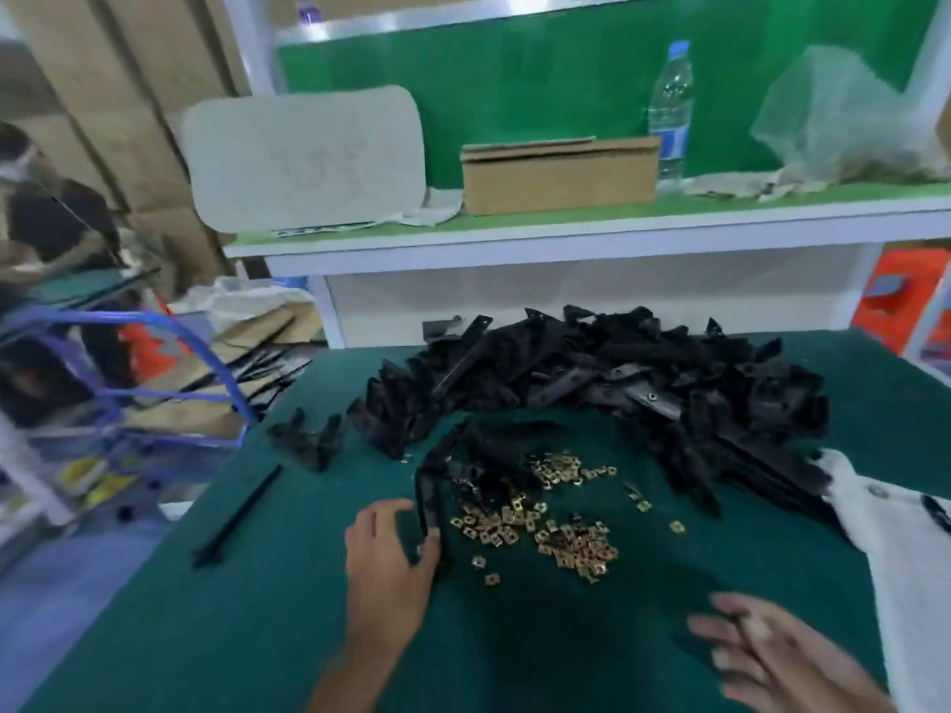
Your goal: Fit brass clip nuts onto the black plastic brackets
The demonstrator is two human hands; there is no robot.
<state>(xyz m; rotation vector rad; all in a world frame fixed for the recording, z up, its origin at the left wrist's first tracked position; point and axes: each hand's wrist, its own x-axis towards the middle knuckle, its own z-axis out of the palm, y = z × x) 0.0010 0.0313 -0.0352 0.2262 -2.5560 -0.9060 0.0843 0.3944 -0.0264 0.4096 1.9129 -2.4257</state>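
Note:
A big heap of black plastic brackets [607, 373] curves across the far part of the green table mat [267, 609]. Brass clip nuts [535, 517] lie scattered in front of the heap, in two or three loose clusters. My left hand [386, 558] rests on the mat, and its thumb and fingers grip the near end of a long black bracket [428, 499]. At the lower right my right hand [772, 656] is blurred, its fingers spread and straight above the mat; a small dark bit shows by the fingers, too blurred to name.
A lone black strip [234, 517] lies on the mat at the left, with a few brackets [309, 440] apart from the heap. A white cloth [895, 548] hangs at the right edge. Behind stand a shelf with a cardboard box [558, 175], a water bottle [669, 110] and a plastic bag [844, 115]. A blue cart [154, 362] is at left.

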